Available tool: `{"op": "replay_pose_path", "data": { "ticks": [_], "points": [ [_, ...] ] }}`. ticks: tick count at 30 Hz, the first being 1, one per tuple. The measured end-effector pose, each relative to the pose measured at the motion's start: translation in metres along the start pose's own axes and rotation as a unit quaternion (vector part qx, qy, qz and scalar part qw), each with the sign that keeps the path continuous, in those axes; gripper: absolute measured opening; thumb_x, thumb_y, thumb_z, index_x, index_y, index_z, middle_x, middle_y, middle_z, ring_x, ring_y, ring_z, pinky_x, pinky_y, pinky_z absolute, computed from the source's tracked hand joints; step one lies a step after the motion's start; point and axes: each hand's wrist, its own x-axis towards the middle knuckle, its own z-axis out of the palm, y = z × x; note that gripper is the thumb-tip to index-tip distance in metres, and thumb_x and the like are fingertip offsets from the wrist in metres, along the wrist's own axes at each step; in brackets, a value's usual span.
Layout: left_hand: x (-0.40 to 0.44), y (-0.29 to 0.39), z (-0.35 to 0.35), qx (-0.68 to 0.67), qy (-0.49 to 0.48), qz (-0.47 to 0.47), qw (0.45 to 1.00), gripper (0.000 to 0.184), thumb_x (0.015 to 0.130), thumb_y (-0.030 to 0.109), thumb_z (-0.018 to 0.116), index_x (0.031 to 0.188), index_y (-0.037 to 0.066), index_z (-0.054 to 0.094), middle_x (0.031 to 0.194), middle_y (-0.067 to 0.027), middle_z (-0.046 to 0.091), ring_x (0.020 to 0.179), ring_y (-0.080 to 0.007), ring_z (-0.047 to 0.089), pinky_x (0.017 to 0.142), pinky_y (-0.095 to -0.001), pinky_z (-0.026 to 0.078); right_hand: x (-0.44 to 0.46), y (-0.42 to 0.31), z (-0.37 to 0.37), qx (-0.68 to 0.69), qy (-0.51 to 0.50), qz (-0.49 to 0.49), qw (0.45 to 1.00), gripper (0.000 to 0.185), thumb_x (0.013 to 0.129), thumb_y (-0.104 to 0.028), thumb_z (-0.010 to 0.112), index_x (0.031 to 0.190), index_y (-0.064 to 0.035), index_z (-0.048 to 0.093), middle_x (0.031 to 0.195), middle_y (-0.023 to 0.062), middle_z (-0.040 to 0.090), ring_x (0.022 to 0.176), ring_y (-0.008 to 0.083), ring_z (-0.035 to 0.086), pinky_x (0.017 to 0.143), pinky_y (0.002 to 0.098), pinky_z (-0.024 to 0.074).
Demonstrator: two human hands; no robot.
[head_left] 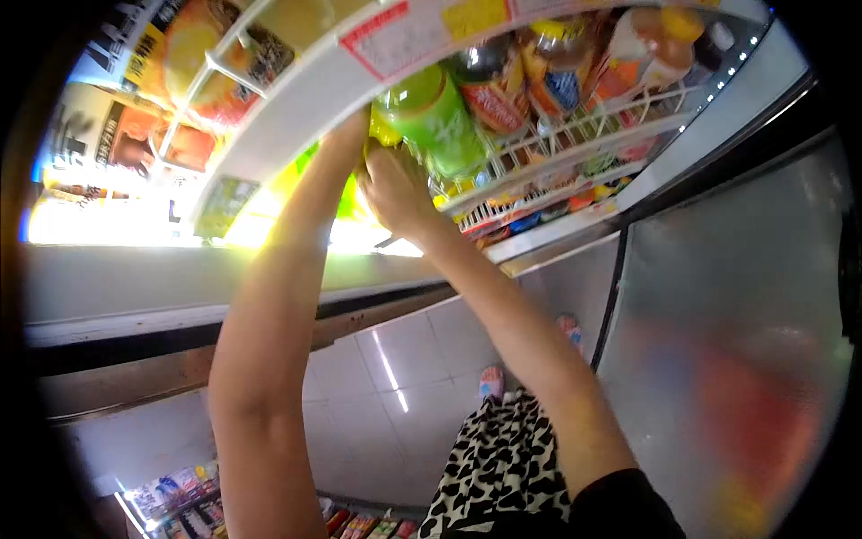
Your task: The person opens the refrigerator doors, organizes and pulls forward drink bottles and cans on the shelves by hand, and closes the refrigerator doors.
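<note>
Both my arms reach into a lit drinks fridge. My left hand (352, 130) goes in behind the shelf's front edge, and its fingers are hidden there. Just below and to the right, my right hand (393, 187) is closed, with its fingers curled inward; what they hold, if anything, is hidden. A bright yellow-green item (385, 130), partly covered, shows between the two hands. Beside them leans a green bottle (433, 117) with a pale label. Dark bottles with red labels (494, 90) stand to its right on the wire shelf (548, 144).
More orange-labelled bottles (561, 67) fill the shelf at right. Price tags (395, 40) line the curved shelf edge. The fogged glass door (727, 314) stands ajar on the right. Below are the fridge's sill (180, 283), a tiled floor (386, 431) and packaged goods (180, 490) at lower left.
</note>
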Motion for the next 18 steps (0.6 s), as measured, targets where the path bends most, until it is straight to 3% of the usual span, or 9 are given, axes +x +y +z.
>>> {"op": "replay_pose_path", "data": {
  "ticks": [3,5,7,9,13,15,17,18],
  "points": [
    [0.006,0.016,-0.007,0.030,-0.011,-0.032,0.999,0.033,0.085,0.030,0.055,0.103,0.001,0.060,0.101,-0.0173,0.063,0.097,-0.0293,0.058,0.082,-0.0427,0.044,0.011,-0.007,0.000,-0.058,0.013,-0.009,0.998,0.011,0.080,-0.010,0.054,0.081,0.0001,0.058,0.071,0.0219,0.060,0.069,0.0412,0.058,0.066,0.0493,0.0447],
    [0.018,0.022,-0.005,0.077,-0.023,-0.089,0.993,0.047,0.082,0.038,0.060,0.115,0.005,0.052,0.110,-0.0174,0.060,0.103,-0.0313,0.058,0.087,-0.0405,0.046,0.016,0.000,0.014,-0.122,0.054,-0.022,0.991,0.010,0.078,-0.009,0.055,0.077,-0.0026,0.062,0.072,0.0201,0.063,0.068,0.0372,0.061,0.066,0.0470,0.0471],
    [0.048,-0.045,0.015,-0.052,0.059,-0.029,0.996,0.038,0.078,0.019,0.070,0.104,-0.002,0.051,0.104,-0.0179,0.060,0.092,-0.0306,0.061,0.077,-0.0423,0.052,0.018,0.003,0.011,-0.123,-0.024,0.005,0.992,0.010,0.077,-0.009,0.055,0.077,-0.0031,0.063,0.074,0.0200,0.064,0.069,0.0369,0.062,0.065,0.0471,0.0469],
    [0.041,-0.023,0.010,-0.029,0.051,-0.043,0.997,0.040,0.078,0.019,0.070,0.105,-0.001,0.051,0.104,-0.0180,0.060,0.092,-0.0305,0.061,0.076,-0.0419,0.052,0.018,0.010,0.023,-0.118,0.039,-0.007,0.992,0.011,0.076,-0.009,0.055,0.078,-0.0031,0.064,0.076,0.0201,0.065,0.069,0.0360,0.063,0.066,0.0460,0.0479],
    [0.034,-0.001,0.005,-0.027,0.040,-0.080,0.996,0.042,0.078,0.020,0.070,0.109,0.000,0.049,0.105,-0.0183,0.060,0.091,-0.0301,0.061,0.076,-0.0411,0.051,0.025,-0.003,0.014,-0.163,-0.005,0.008,0.987,0.014,0.073,-0.008,0.059,0.083,-0.0033,0.066,0.083,0.0176,0.066,0.081,0.0313,0.064,0.072,0.0411,0.0501],
    [0.032,0.004,0.003,-0.035,0.043,-0.093,0.994,0.043,0.078,0.021,0.070,0.110,0.000,0.049,0.105,-0.0184,0.060,0.091,-0.0300,0.061,0.076,-0.0407,0.051,0.025,-0.012,0.009,-0.252,-0.112,0.017,0.961,0.019,0.080,-0.011,0.058,0.096,-0.0068,0.066,0.089,0.0117,0.068,0.088,0.0257,0.065,0.073,0.0369,0.0520],
    [0.028,0.011,-0.001,-0.037,0.046,-0.099,0.993,0.045,0.078,0.021,0.070,0.112,0.001,0.048,0.105,-0.0185,0.060,0.091,-0.0298,0.061,0.075,-0.0403,0.051,0.023,-0.016,0.016,-0.247,-0.088,0.006,0.965,0.020,0.081,-0.012,0.058,0.099,-0.0076,0.066,0.093,0.0108,0.068,0.089,0.0250,0.065,0.074,0.0359,0.0522],
    [0.031,0.005,0.007,-0.035,0.047,-0.106,0.993,0.045,0.079,0.021,0.070,0.113,0.001,0.048,0.105,-0.0186,0.060,0.091,-0.0298,0.061,0.075,-0.0401,0.051,0.026,-0.008,0.022,-0.210,-0.063,0.045,0.975,0.019,0.077,-0.009,0.060,0.094,-0.0057,0.067,0.092,0.0135,0.067,0.088,0.0270,0.065,0.074,0.0371,0.0518]
  ]
}}
